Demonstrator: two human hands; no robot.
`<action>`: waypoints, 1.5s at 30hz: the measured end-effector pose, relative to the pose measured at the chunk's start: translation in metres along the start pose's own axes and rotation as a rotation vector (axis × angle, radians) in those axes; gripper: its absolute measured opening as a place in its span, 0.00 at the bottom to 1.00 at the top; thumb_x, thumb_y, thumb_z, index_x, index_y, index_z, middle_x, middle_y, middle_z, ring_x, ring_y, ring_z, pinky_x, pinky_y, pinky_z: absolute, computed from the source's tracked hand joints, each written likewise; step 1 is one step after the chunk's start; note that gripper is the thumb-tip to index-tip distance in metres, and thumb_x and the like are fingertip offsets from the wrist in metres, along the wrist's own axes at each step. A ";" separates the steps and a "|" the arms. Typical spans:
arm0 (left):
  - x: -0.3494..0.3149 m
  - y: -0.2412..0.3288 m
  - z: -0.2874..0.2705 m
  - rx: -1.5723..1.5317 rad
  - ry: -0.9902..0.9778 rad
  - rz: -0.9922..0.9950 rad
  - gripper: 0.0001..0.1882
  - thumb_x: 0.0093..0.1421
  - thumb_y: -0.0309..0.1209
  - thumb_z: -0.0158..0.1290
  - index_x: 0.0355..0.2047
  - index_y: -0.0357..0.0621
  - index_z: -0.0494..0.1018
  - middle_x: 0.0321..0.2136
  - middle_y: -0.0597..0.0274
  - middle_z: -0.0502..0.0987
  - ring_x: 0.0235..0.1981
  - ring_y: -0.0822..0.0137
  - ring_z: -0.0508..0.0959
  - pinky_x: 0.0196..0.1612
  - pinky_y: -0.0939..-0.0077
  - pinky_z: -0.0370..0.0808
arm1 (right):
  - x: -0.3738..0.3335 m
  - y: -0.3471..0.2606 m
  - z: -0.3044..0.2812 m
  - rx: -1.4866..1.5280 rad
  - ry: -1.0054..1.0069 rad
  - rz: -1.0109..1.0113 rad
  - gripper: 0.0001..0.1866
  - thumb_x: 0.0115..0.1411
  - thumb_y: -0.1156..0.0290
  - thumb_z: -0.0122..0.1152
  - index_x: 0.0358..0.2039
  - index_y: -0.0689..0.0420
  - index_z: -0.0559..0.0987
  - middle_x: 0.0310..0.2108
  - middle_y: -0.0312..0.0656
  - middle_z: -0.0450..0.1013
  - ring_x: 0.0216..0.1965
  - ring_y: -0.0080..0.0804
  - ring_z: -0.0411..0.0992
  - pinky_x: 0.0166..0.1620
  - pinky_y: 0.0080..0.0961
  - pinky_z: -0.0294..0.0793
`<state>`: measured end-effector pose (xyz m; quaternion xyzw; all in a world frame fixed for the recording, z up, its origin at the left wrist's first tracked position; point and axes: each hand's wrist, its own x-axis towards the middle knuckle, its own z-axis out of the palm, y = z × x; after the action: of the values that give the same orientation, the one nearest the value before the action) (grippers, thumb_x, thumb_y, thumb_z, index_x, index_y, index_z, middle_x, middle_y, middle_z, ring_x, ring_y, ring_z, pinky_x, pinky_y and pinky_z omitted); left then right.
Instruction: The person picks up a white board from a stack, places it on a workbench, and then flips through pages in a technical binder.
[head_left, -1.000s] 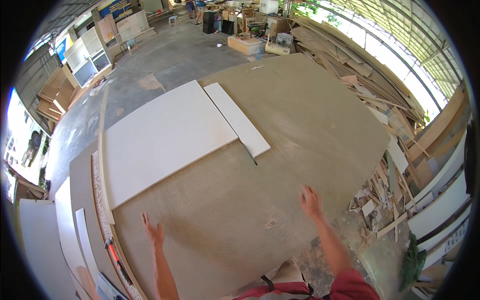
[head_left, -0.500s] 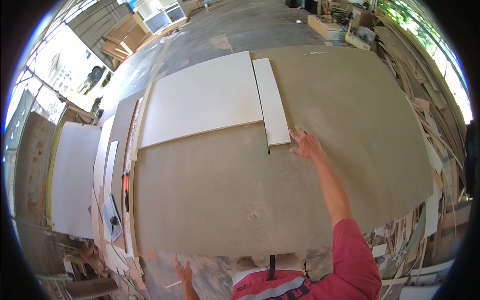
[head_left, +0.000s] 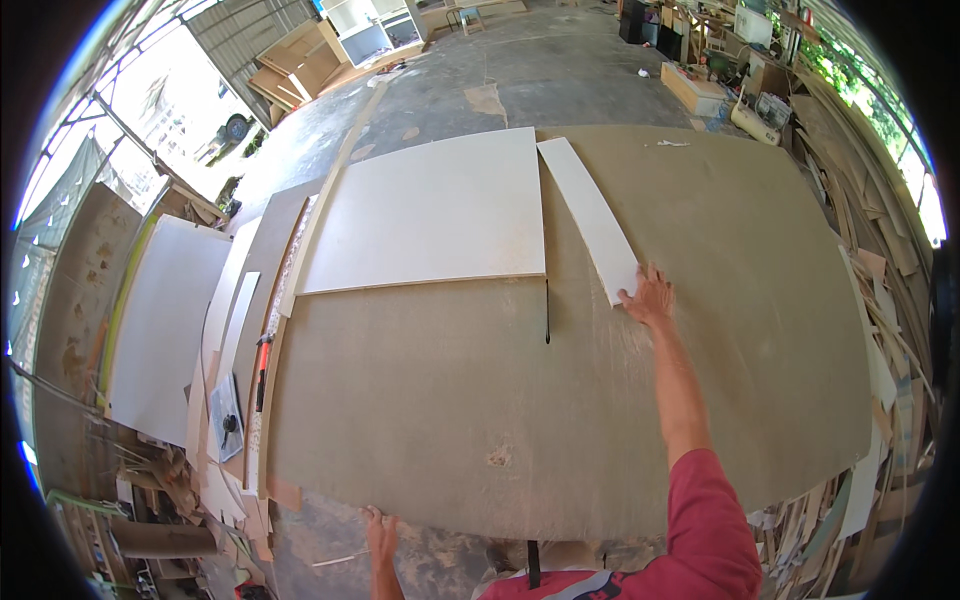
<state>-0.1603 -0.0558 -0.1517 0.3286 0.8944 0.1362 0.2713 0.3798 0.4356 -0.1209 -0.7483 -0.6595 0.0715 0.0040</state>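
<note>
A narrow white strip point(head_left: 594, 216) lies on the big brown work board point(head_left: 480, 400), beside a large white panel point(head_left: 433, 212). My right hand point(head_left: 648, 297) reaches out in a red sleeve and rests its fingers on the strip's near corner; whether it grips the strip is unclear. My left hand point(head_left: 379, 530) hangs low at the board's near edge, fingers apart, holding nothing. A thin dark saw slot point(head_left: 547, 312) runs between the panel and the strip.
White boards point(head_left: 160, 320) and offcuts lie on the floor at left, with a red-handled tool point(head_left: 262, 372). Scrap strips pile along the right edge point(head_left: 880, 330). Cabinets and workbenches stand at the far end of the concrete floor point(head_left: 560, 60).
My right hand has slid a little along the strip's near corner. My left hand stays low by the board's near edge. My view has shifted closer over the board.
</note>
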 end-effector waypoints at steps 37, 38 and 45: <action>-0.298 -0.301 0.248 -0.245 -0.422 -0.842 0.24 0.64 0.39 0.47 0.54 0.35 0.62 0.51 0.42 0.68 0.42 0.39 0.76 0.42 0.41 0.76 | -0.713 0.505 0.048 0.291 0.285 0.911 0.63 0.27 0.60 0.72 0.67 0.53 0.52 0.57 0.53 0.64 0.57 0.56 0.60 0.60 0.45 0.59; -0.307 -0.304 0.256 -0.294 -0.451 -0.819 0.24 0.64 0.39 0.47 0.55 0.35 0.62 0.51 0.42 0.68 0.42 0.39 0.76 0.42 0.41 0.76 | -0.728 0.512 0.046 0.313 0.304 0.925 0.63 0.26 0.61 0.72 0.67 0.53 0.53 0.56 0.54 0.65 0.56 0.56 0.60 0.59 0.46 0.60; -0.375 -0.269 0.336 -0.420 -0.593 -0.698 0.22 0.63 0.36 0.46 0.53 0.35 0.63 0.50 0.42 0.69 0.41 0.42 0.77 0.41 0.44 0.75 | -0.736 0.577 0.043 0.450 0.339 1.157 0.59 0.27 0.54 0.67 0.66 0.53 0.56 0.56 0.54 0.65 0.57 0.59 0.60 0.58 0.48 0.61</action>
<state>0.1329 -0.4831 -0.3908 -0.0273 0.7886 0.1154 0.6034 0.8555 -0.3697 -0.1466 -0.9648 -0.1085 0.0793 0.2259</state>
